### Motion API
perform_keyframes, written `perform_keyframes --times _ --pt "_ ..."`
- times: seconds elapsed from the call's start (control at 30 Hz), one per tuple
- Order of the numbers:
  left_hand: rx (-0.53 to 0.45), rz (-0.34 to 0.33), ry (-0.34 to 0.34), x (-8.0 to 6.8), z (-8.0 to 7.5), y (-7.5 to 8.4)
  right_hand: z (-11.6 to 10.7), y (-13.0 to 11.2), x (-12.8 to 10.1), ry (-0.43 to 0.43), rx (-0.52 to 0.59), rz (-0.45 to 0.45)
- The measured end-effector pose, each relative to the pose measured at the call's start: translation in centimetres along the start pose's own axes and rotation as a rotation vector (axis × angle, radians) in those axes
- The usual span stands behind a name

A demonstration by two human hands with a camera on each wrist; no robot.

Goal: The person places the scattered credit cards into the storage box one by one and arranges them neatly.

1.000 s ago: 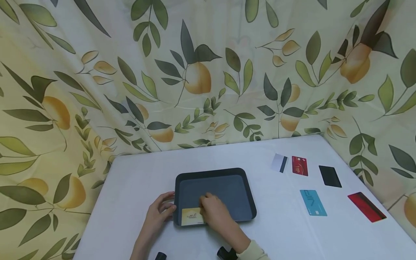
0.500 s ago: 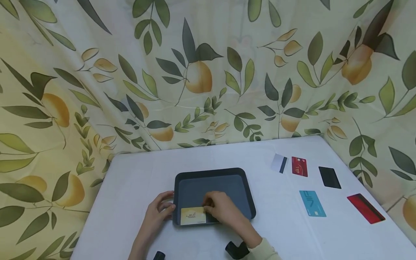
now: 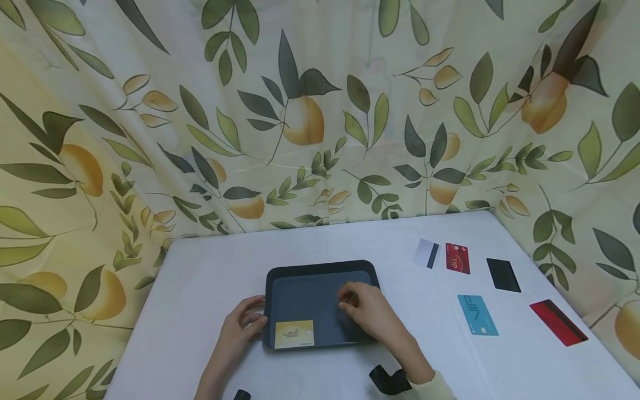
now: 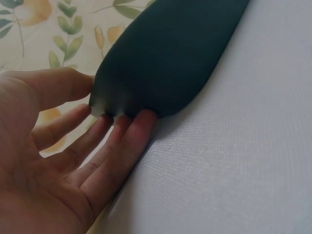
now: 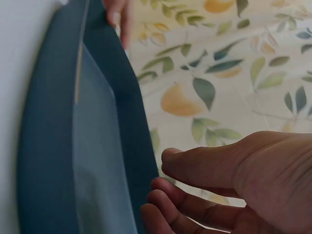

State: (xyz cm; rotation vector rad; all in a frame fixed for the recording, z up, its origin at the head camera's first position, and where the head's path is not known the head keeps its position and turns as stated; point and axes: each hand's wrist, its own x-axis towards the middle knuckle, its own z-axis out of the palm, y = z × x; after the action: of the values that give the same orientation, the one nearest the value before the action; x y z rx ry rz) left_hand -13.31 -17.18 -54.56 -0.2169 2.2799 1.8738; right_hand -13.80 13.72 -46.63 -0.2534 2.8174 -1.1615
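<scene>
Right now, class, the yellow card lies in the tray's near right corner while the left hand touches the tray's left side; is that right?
Wrong corner: the head view shows the yellow card in the near left corner of the tray. The left hand does touch its left side.

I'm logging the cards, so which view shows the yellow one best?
The head view: the yellow card lies wholly visible in the near-left corner of the tray. The right wrist view shows only a thin yellowish strip, probably its edge; the left wrist view shows none.

free room behind yellow card [image 3: 294,334], inside raised tray rim [image 3: 320,270]
</scene>
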Motion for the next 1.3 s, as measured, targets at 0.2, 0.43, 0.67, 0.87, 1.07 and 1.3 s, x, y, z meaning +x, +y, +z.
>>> perform_keyframes --times 0.2,0.43,0.67,0.87,1.07,1.3 --pt "0.010 -0.008 -0.001 0.0 -0.1 -0.1 -2.1 0.9 -0.1 0.053 0.026 0.045" --pt "0.045 -0.006 -0.005 -0.2 -0.2 -0.2 -4.2 2.6 -0.3 0.083 0.039 0.117" --pt "0.016 -0.006 -0.024 -0.1 -0.3 -0.4 -6.2 4.8 -0.5 0.116 0.018 0.183" --pt "0.017 -0.001 -0.017 -0.1 -0.2 -0.4 -8.1 6.8 -0.7 0.121 -0.008 0.228" --pt "0.016 -0.006 -0.011 0.0 -0.2 -0.3 -9.3 8.6 -1.2 0.111 -0.007 0.296" --pt "0.012 -0.002 -0.007 0.2 -0.2 -0.4 -10.4 10.3 -2.3 0.150 -0.023 0.351"
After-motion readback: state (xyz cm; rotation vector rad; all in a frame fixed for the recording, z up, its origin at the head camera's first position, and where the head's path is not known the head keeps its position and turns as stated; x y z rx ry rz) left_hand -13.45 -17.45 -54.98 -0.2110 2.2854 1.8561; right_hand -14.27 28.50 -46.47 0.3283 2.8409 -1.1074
